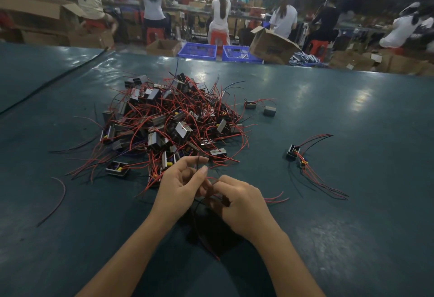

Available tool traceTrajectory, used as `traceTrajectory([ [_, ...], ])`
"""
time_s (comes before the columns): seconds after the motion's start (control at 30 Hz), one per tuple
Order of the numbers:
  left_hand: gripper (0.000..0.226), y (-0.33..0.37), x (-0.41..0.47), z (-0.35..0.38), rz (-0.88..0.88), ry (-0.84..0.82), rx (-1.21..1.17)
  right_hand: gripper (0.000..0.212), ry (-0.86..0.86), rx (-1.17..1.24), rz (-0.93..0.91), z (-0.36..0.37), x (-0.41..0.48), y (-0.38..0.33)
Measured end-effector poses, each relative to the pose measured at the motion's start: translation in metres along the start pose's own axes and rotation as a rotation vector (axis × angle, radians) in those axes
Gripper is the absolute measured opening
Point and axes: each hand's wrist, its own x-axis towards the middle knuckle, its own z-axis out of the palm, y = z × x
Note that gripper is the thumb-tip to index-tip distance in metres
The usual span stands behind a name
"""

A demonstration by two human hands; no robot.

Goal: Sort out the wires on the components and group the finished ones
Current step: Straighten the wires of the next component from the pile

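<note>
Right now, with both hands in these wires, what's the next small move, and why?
Probably draw the left hand away, pulling its pinched black wire free of the red wires the right hand grips: they cross between the hands, while the finished components on the right lie with wires combed together.

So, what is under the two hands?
Thin red and black wires hang from the left hand and right hand onto the green table. The right hand covers where they end.
</note>
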Motion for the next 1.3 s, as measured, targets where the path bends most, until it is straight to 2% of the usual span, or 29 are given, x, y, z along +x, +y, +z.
traceTrajectory([
  [0.13, 0.033, 0.004, -0.001, 0.001, -0.042, 0.08, -0.144, 0.013, 0.068, 0.062, 0.05, 0.001, 0.0, 0.002],
  [0.27, 0.023, 0.004, 0.0, 0.0, 0.022, 0.154, -0.073, 0.016, 0.228, 0.181, 0.128, 0.002, 0.001, 0.005],
  [0.47, 0.015, 0.006, -0.003, 0.001, 0.071, 0.077, 0.013, 0.016, 0.377, 0.407, 0.298, 0.008, 0.004, 0.013],
  [0.8, 0.017, 0.007, -0.005, 0.004, 0.091, 0.05, 0.054, 0.01, 0.362, 0.584, 0.344, 0.007, 0.006, 0.006],
  [1.03, 0.014, 0.008, -0.006, 0.005, 0.088, 0.015, 0.038, 0.017, 0.369, 0.717, 0.454, 0.006, 0.008, 0.004],
  [1.3, 0.012, 0.008, -0.008, 0.008, 0.081, 0.002, 0.047, 0.015, 0.36, 0.764, 0.43, 0.008, 0.009, 0.0],
])
